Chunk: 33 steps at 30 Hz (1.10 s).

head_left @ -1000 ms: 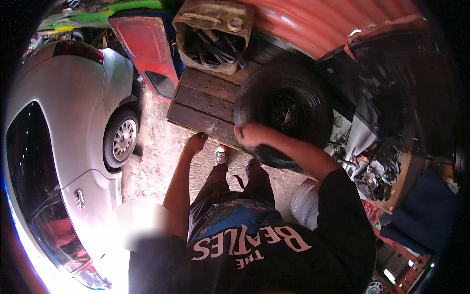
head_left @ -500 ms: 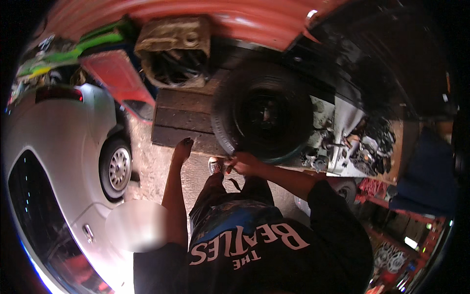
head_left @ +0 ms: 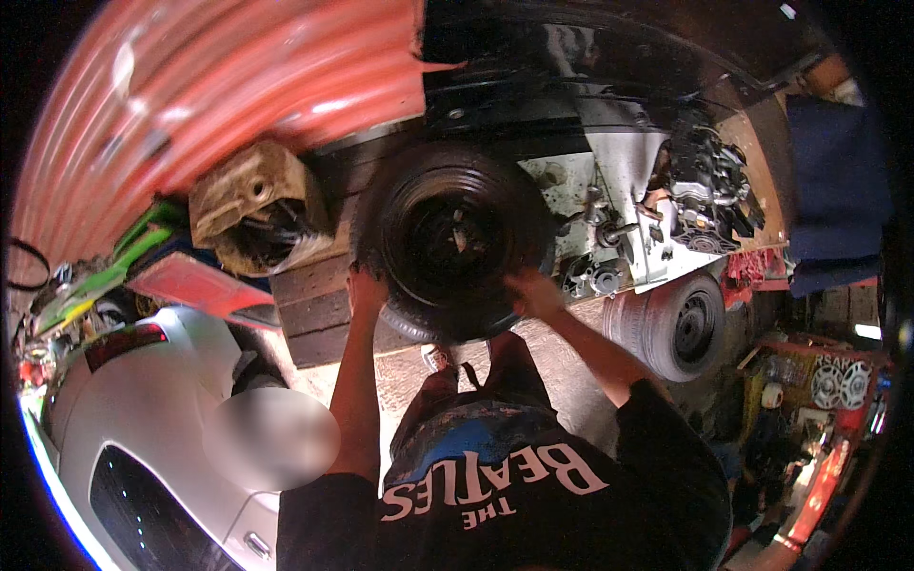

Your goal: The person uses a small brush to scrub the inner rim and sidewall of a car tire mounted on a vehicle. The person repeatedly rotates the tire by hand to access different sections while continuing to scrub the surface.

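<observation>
A black tyre (head_left: 428,314) lies flat on a dark plank bench (head_left: 314,305) in front of me, with a dark wheel centre (head_left: 457,238) inside it. My left hand (head_left: 367,287) is at the tyre's near left edge, its fingers curled against the rubber. On the other side, my right hand (head_left: 536,293) reaches over the tyre's near right part. Motion smears its fingers, so their exact hold is unclear. Both arms stretch forward from my body.
Left of the tyre stands a dirty brown container (head_left: 252,205) with dark parts inside. Metal engine parts (head_left: 705,186) spread over the bench's right end. More tyres (head_left: 671,324) stand below there. A silver car (head_left: 162,400) is close on my left; a red corrugated sheet (head_left: 228,76) rises behind.
My view has swung to the right. My left hand, earlier apart from the tyre at the bench edge, has come onto its left side. My right hand has shifted to its right part.
</observation>
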### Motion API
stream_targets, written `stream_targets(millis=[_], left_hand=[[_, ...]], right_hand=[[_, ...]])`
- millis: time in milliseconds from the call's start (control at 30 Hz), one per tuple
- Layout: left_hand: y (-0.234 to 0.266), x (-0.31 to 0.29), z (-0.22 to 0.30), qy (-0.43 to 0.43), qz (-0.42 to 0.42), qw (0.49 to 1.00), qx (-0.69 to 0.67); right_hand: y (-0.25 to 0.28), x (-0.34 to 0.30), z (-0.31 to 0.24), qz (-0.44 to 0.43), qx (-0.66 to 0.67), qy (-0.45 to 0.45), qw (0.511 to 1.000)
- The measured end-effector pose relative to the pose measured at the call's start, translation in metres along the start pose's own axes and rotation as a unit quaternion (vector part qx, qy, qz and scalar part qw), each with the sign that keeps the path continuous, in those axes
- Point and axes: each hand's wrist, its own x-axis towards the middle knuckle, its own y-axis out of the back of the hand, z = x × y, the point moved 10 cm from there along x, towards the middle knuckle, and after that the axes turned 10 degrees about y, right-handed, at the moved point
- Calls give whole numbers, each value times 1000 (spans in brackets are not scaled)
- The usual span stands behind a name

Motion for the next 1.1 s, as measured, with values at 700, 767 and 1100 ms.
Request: stream_targets(millis=[700,767,1100], left_hand=[[-56,5,251,-183,-3,970,162],[-84,10,315,-285,19,947,145],[-218,26,462,-328,-17,911,249]], right_hand=[[107,16,273,232,127,-190,945],[85,18,316,192,135,-203,951],[34,41,403,200,214,-233,927]])
